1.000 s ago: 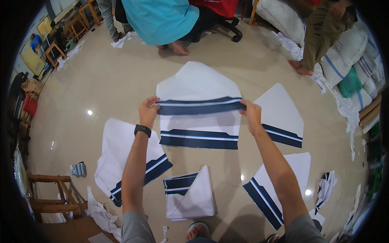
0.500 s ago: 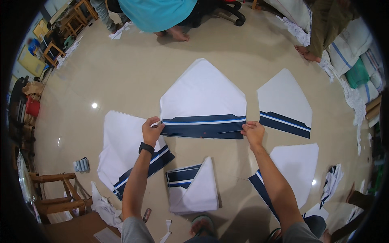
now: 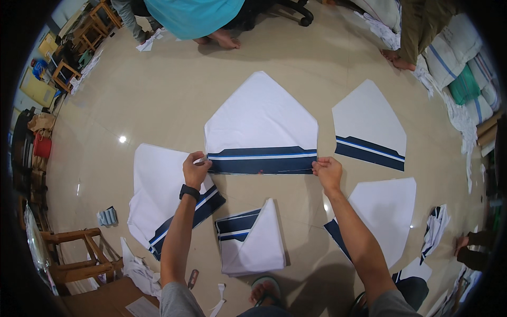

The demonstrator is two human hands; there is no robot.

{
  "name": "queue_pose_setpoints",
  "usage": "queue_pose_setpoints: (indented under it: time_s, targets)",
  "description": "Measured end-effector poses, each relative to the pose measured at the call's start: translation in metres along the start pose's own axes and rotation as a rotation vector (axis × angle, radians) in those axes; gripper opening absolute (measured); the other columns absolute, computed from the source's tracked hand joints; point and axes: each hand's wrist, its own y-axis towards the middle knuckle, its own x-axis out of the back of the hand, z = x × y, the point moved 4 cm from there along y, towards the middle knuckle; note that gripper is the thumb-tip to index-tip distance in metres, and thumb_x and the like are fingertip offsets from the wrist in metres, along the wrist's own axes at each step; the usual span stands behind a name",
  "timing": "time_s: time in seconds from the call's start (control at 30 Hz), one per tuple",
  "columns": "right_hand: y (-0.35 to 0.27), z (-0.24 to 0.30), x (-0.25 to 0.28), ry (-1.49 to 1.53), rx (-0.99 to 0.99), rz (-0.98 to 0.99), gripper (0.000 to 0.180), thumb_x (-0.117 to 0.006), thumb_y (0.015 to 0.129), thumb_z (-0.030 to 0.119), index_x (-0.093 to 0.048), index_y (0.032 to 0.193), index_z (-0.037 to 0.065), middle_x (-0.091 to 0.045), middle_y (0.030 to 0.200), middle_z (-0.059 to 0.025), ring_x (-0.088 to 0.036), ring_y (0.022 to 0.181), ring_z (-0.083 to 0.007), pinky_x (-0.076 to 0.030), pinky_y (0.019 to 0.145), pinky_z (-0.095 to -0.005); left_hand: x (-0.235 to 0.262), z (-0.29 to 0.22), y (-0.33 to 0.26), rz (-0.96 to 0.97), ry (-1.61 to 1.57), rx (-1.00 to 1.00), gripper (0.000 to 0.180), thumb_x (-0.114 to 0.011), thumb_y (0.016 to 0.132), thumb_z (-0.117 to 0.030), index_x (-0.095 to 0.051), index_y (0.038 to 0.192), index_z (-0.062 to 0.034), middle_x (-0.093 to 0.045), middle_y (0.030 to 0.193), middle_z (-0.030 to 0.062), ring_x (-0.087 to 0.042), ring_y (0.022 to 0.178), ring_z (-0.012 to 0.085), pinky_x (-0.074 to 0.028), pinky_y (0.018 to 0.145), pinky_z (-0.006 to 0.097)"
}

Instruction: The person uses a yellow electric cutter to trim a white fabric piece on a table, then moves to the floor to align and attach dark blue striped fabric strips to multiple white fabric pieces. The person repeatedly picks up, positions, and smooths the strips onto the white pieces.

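A white fabric panel (image 3: 261, 116) with a navy band and thin blue and white stripes lies flat before me, apparently several layers deep. My left hand (image 3: 196, 170), a dark watch on its wrist, pinches the panel's lower left corner. At the lower right corner, my right hand (image 3: 328, 173) grips the same band between thumb and fingers. Similar panels surround it: one left panel (image 3: 158, 179) partly under my left forearm, one upper right panel (image 3: 369, 113), and one lower right panel (image 3: 391, 211) partly behind my right arm. Nearest my feet sits a folded panel stack (image 3: 259, 251).
A wooden stool (image 3: 79, 253) stands at the lower left, near a small grey-blue bundle (image 3: 108, 216). A small tool (image 3: 193, 278) lies by my left forearm. Crumpled cloth (image 3: 435, 230) is at right. Other people and stuffed sacks (image 3: 449, 63) line the far side.
The panel's lower edge lies straighter, with both hands still at its corners. The view has shifted slightly, and another person's foot now shows at the right edge.
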Motion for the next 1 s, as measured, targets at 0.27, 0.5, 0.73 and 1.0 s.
queue_pose_setpoints:
  time_s: [0.27,0.5,0.73,1.0]
  targets:
    - [-0.001,-0.008,0.002,-0.082,0.002,-0.01,0.019,-0.076,0.08,0.001,-0.064,0.094,-0.006,-0.069,0.08,-0.0113,-0.065,0.065,-0.0147,-0.053,0.057,-0.0259,0.007,0.01,0.006,-0.039,0.119,-0.06,0.045,-0.079,0.073,-0.003,-0.063,0.115,0.0046,-0.068,0.111,0.0164,-0.071,0.089,0.0239,-0.058,0.078,0.032]
    - [0.004,-0.022,0.008,-0.182,0.046,-0.064,0.022,-0.08,0.073,0.005,-0.067,0.089,-0.003,-0.07,0.08,-0.0106,-0.067,0.071,-0.0165,-0.053,0.065,-0.0295,0.003,0.008,0.001,-0.013,0.101,-0.041,0.045,-0.079,0.073,-0.003,-0.063,0.115,0.0041,-0.068,0.111,0.0156,-0.071,0.091,0.023,-0.058,0.078,0.032]
    - [0.004,-0.028,0.009,-0.198,0.064,-0.065,0.025,-0.081,0.071,0.007,-0.068,0.09,-0.003,-0.07,0.079,-0.0111,-0.068,0.071,-0.0186,-0.054,0.068,-0.0297,0.005,0.004,-0.003,-0.018,0.131,-0.054,0.044,-0.079,0.074,-0.003,-0.063,0.115,0.0035,-0.068,0.111,0.0158,-0.071,0.092,0.0231,-0.058,0.08,0.032]
    - [-0.003,0.015,0.031,-0.44,0.243,-0.042,0.022,-0.078,0.073,0.011,-0.067,0.087,-0.003,-0.07,0.078,-0.0162,-0.07,0.071,-0.0256,-0.055,0.067,-0.0353,-0.007,0.022,0.012,0.002,0.109,-0.142,0.042,-0.079,0.074,-0.004,-0.064,0.113,0.0022,-0.07,0.11,0.0157,-0.072,0.087,0.0228,-0.058,0.076,0.03]
